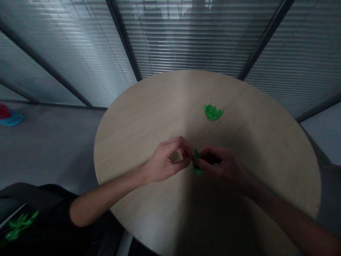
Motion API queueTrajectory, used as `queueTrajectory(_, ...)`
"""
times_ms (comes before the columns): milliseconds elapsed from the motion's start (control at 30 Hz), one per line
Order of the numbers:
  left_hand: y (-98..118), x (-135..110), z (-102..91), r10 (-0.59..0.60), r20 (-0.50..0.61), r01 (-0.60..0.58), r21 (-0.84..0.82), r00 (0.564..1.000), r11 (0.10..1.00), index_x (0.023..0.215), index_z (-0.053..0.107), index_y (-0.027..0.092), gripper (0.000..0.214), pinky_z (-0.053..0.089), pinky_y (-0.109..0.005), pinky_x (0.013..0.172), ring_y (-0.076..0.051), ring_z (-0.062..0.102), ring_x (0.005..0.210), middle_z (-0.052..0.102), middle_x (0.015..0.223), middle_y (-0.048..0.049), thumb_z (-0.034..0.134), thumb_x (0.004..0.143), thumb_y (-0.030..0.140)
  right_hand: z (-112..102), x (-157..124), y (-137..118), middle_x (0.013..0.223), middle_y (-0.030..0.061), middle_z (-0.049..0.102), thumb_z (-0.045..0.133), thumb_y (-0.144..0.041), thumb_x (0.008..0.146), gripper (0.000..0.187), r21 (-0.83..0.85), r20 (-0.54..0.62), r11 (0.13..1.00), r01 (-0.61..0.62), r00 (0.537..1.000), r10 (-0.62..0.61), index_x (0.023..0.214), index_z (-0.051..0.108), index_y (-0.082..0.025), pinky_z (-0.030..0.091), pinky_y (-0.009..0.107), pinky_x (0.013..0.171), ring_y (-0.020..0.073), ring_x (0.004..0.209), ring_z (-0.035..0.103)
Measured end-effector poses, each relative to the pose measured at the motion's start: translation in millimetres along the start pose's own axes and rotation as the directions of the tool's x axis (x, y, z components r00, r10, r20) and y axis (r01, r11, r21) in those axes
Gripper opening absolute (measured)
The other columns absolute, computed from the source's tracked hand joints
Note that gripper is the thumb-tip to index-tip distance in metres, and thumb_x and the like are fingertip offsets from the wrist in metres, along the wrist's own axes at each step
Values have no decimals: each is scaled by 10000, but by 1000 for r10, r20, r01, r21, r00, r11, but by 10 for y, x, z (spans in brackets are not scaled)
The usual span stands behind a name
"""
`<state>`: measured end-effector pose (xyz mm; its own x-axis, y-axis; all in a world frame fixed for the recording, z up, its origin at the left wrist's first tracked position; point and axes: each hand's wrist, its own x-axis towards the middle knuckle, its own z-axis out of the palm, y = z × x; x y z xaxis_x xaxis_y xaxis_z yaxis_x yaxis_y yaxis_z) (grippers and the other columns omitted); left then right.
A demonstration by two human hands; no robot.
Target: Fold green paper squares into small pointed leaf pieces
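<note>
A small green piece [197,170], which looks like folded paper, is pinched between the fingertips of both my hands over the round table. My left hand [166,160] comes from the left, its thumb and forefinger closed at the piece's left edge in a rounded pinch. From the other side, the thumb and fingers of my right hand [222,161] grip the same piece and cover its middle. Farther back on the table lies a green spiky cluster [213,112], which appears to be several pointed folded pieces joined together; neither hand touches it.
The pale wooden table [149,106] has a curved edge close to glass partitions with blinds [186,42]. At the lower left, more green pieces [20,225] rest on something dark beside a dark chair. A red and blue object [10,115] sits on the grey floor.
</note>
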<state>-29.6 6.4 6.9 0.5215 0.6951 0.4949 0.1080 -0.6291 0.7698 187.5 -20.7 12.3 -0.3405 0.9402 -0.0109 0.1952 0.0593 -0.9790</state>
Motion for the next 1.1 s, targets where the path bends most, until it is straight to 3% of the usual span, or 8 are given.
queueTrajectory(667,40,30,19,-42,-76,37,-70,996,997,837,706,151,74,598,-247,701,-145,739,790,772,894,-76,763,883,144,1,-6,48,623,-10,602,703,-332,891,179,-196,-72,975,101,991,-117,806,706,-174,369,237,493,104,538,454)
queueTrajectory(1100,-1,28,-30,-18,17,19,-35,1000,999,960,713,150,53,610,-224,705,-129,726,787,754,943,-76,743,920,163,-30,5,17,660,-6,629,703,-359,894,203,-142,-3,988,61,998,-62,811,705,-173,372,233,498,105,551,482)
